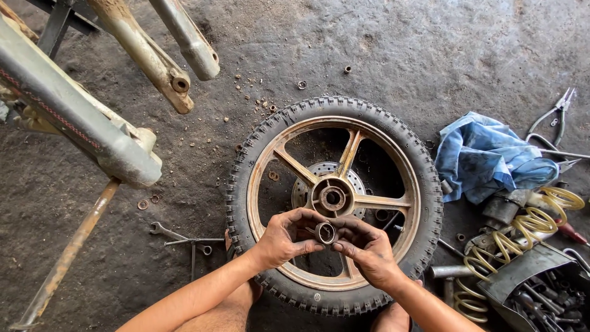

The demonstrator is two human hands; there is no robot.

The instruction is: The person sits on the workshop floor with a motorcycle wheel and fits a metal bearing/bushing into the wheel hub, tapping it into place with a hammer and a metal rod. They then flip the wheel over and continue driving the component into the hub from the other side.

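Observation:
A motorcycle wheel [335, 203] lies flat on the dirt floor, with a knobby black tyre, a rusty spoked rim and a brake disc under the hub [332, 197]. Just in front of the hub, both hands hold a small metal ring-shaped bearing [326, 233] between their fingertips. My left hand [286, 237] grips it from the left. From the right, my right hand [367, 247] pinches it. Both hands are greasy and hover over the wheel's near spokes.
Two fork legs [166, 55] and a muddy motorcycle frame [80, 123] hang at upper left. Spanners [178, 237] lie left of the wheel. At right are a blue cloth [485, 157], a coiled yellow hose [522, 233], pliers [559, 107] and a tray of tools [541, 289]. Washers and nuts lie scattered.

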